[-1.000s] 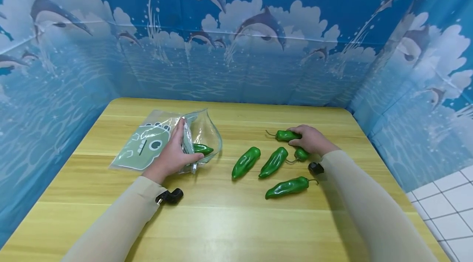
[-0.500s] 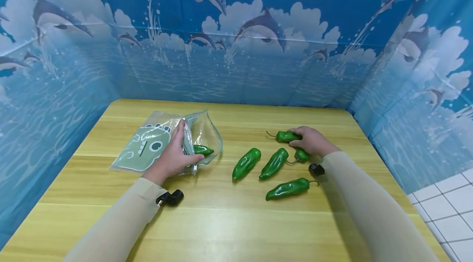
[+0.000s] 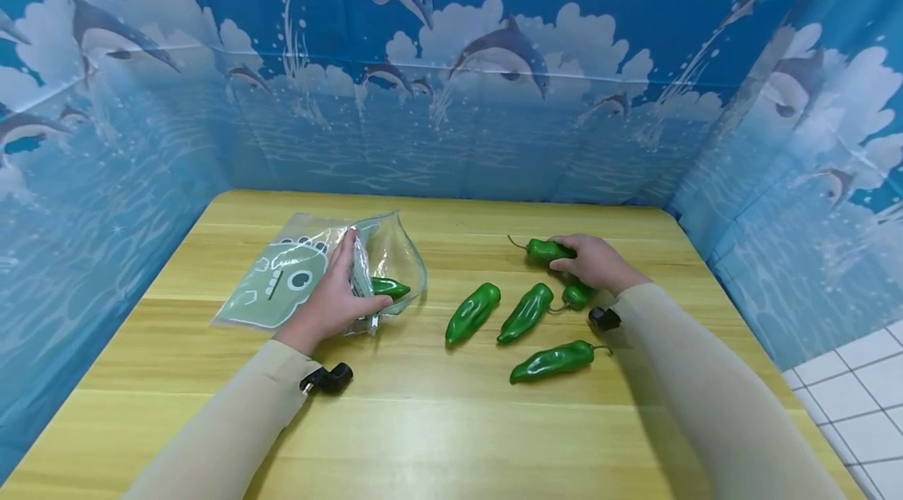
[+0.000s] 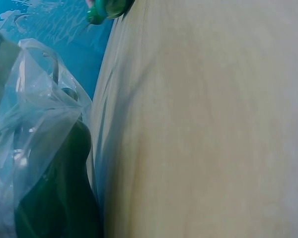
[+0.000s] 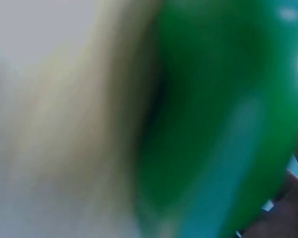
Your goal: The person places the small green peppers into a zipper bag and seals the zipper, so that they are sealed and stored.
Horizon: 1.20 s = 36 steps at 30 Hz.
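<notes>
On the left of the table my left hand (image 3: pixel 330 304) holds a clear plastic zip bag (image 3: pixel 247 317) with a green cartoon face, thumb and fingers spread at its gaping mouth. One green pepper (image 3: pixel 390 288) lies inside the bag; it also shows through the film in the left wrist view as a dark green pepper (image 4: pixel 64 193). At the right, my right hand (image 3: pixel 596 263) pinches another green pepper (image 3: pixel 545 251) by its body, stem pointing left. Under that hand is a further pepper (image 3: pixel 576 295), partly hidden. The right wrist view is blurred, filled largely by a pepper (image 5: pixel 213 119).
Three loose green peppers lie between the hands: one pepper (image 3: pixel 473 313), a second pepper (image 3: pixel 525 313) and a nearer one (image 3: pixel 553 361). The wooden table (image 3: pixel 423 437) ends against a blue dolphin curtain (image 3: pixel 451 139) at the back and sides.
My right hand has shifted slightly away from me with its pepper, which now sits a little farther up in the head view. The left hand and bag stay as they were.
</notes>
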Tool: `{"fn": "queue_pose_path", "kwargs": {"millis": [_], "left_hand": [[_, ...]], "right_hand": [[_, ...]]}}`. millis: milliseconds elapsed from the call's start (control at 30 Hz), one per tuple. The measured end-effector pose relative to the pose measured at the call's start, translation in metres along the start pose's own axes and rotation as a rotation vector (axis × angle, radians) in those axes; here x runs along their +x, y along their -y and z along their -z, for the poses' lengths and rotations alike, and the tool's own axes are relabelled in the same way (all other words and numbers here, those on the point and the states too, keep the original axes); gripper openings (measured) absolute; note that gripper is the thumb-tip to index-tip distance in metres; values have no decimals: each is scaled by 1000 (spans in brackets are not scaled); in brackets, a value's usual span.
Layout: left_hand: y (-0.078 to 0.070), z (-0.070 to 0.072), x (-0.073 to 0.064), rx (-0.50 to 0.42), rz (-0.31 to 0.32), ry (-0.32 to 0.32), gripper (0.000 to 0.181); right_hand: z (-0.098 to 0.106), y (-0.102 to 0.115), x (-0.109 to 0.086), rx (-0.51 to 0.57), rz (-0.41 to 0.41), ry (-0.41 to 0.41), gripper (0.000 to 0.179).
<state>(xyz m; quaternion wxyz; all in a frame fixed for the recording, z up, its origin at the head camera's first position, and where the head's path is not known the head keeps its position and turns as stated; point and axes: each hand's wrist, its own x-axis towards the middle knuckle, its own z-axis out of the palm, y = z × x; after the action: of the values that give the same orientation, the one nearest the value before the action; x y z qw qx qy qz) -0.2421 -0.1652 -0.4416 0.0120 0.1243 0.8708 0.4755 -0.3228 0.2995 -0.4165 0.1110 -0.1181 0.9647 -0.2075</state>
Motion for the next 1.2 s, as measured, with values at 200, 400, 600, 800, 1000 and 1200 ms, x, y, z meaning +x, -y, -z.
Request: {"fn": "queue_pose_path", "kwargs": {"millis": [200, 400, 600, 800, 1000, 1200], "left_hand": [[-2, 0, 1, -3, -2, 1, 135], [-2, 0, 1, -10, -4, 0, 136], [-2, 0, 1, -12, -5, -3, 136], [-2, 0, 1, -18, 0, -2, 135], [0, 0, 1, -20, -2, -3, 136], [2, 1, 2, -8, -1, -5, 136]], "right_hand": [[8, 17, 0, 12, 69, -67, 64], [8, 52, 0, -9, 145, -86, 66], [1, 89, -6, -56, 193, -57, 68], [-4, 119, -10, -72, 273, -47, 64], [-11, 138, -10, -114, 348, -34, 62], [-18, 152, -10, -150, 389, -21, 62]]}}
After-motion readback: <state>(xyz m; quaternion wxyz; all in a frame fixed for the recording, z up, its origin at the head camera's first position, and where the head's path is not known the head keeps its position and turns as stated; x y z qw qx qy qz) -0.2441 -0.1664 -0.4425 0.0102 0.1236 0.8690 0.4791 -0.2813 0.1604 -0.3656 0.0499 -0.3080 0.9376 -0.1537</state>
